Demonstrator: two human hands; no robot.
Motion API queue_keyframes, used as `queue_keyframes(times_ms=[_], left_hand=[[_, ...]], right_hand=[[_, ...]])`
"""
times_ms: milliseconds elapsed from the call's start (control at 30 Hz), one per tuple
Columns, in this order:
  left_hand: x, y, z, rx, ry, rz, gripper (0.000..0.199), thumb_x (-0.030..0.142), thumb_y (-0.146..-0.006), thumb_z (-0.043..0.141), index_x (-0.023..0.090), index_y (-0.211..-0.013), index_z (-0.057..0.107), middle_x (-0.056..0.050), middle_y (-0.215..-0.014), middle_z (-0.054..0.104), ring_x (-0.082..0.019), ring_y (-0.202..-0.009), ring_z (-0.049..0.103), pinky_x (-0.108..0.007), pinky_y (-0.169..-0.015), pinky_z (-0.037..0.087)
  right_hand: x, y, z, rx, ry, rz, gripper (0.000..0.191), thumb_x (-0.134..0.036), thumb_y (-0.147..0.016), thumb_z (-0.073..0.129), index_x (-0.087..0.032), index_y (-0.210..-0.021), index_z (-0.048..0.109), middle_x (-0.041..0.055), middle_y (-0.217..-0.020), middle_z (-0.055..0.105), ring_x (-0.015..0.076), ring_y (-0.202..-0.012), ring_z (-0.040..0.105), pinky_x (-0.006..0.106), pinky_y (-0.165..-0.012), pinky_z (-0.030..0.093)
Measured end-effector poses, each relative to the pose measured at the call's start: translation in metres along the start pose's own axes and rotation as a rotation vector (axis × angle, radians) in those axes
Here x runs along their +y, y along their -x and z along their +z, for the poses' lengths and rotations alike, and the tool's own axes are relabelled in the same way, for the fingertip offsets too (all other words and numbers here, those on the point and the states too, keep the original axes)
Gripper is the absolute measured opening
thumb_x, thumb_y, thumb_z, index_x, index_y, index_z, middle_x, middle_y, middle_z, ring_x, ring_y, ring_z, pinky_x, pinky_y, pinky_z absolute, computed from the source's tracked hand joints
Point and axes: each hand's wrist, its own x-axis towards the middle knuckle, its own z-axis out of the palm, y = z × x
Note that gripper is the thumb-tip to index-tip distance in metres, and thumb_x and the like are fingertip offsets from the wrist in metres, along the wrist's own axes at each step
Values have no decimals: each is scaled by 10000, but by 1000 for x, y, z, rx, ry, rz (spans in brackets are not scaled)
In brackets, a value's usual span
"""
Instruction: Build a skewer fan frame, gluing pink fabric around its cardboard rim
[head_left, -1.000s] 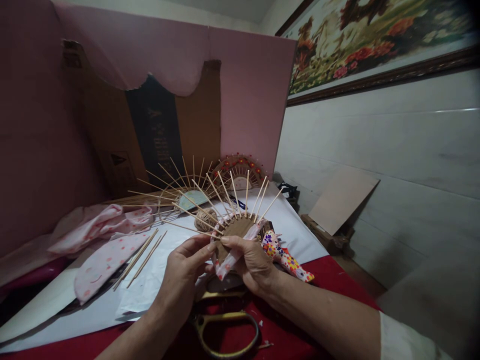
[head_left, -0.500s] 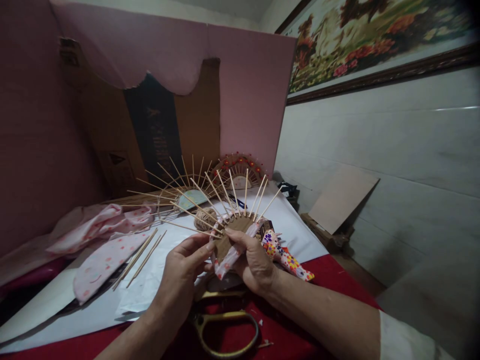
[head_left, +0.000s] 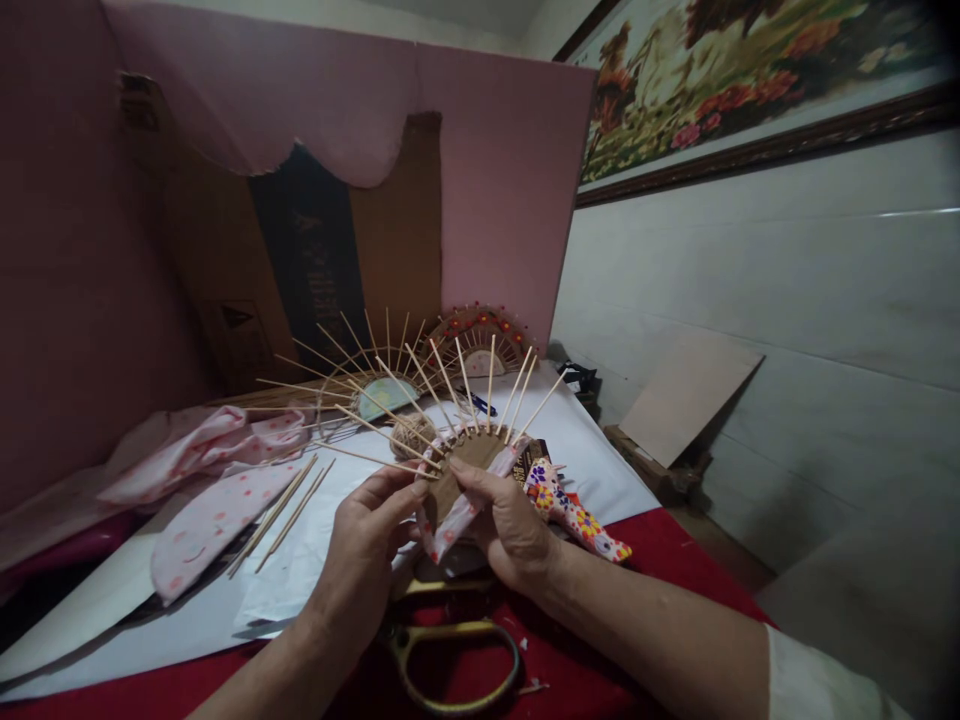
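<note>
Between my hands is a half-round cardboard piece [head_left: 448, 500] edged with dotted pink cloth, and thin wooden sticks [head_left: 491, 385] fan out from its curved rim. My left hand [head_left: 375, 520] pinches its left edge, close to the base of the lowest stick. On the other side my right hand [head_left: 510, 520] grips the lower right part, thumb flat on the cardboard and fingers behind it. Under the hands lies a pair of scissors [head_left: 450, 708] with worn gold-coloured handles; its blades are hidden.
A twine ball [head_left: 411, 436], a finished-looking stick fan with a pale green centre [head_left: 386, 398] and a red-beaded fan [head_left: 487, 330] stand behind. Loose sticks [head_left: 292, 520] and a dotted cloth half-round [head_left: 217, 530] lie left. A flowered cloth figure [head_left: 574, 515] lies right.
Both hands keep the same hold on the cardboard piece. Its left-hand sticks have shifted very slightly left, and the camera view has moved a little.
</note>
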Motion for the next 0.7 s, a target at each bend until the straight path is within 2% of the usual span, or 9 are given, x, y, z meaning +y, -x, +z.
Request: queue_keyframes(times_ms=[167, 300, 433, 700], left_hand=[[1, 1, 2, -4, 1, 9, 153, 268, -725, 677, 146, -800, 623, 12, -665, 587, -106, -523, 540, -222, -446, 462], [5, 2, 3, 88, -11, 2, 216, 327, -717, 689, 156, -836, 633, 6, -725, 611, -86, -503, 554, -198, -425, 446], [7, 2, 1, 169, -8, -1, 226, 329, -689, 719, 184, -839, 632, 27, -732, 628, -63, -465, 556, -183, -427, 447], [7, -1, 2, 150, -21, 125, 140, 275, -701, 713, 154, -727, 646, 22, -687, 643, -90, -562, 600, -180, -479, 492]], right_hand=[[1, 0, -2, -61, 34, 10, 179, -271, -686, 725, -140, -797, 674, 8, -710, 693, 123, -560, 603, 235, -534, 480], [2, -1, -3, -81, 24, 16, 211, -269, -716, 709, -139, -876, 668, 19, -764, 697, 135, -612, 623, 272, -627, 503], [2, -1, -4, -59, 20, -10, 243, -237, -699, 729, -149, -915, 661, 9, -803, 698, 126, -659, 627, 262, -679, 498], [1, 0, -3, -51, 29, -31, 242, -235, -689, 740, -151, -905, 673, 10, -840, 711, 134, -710, 638, 262, -727, 488]])
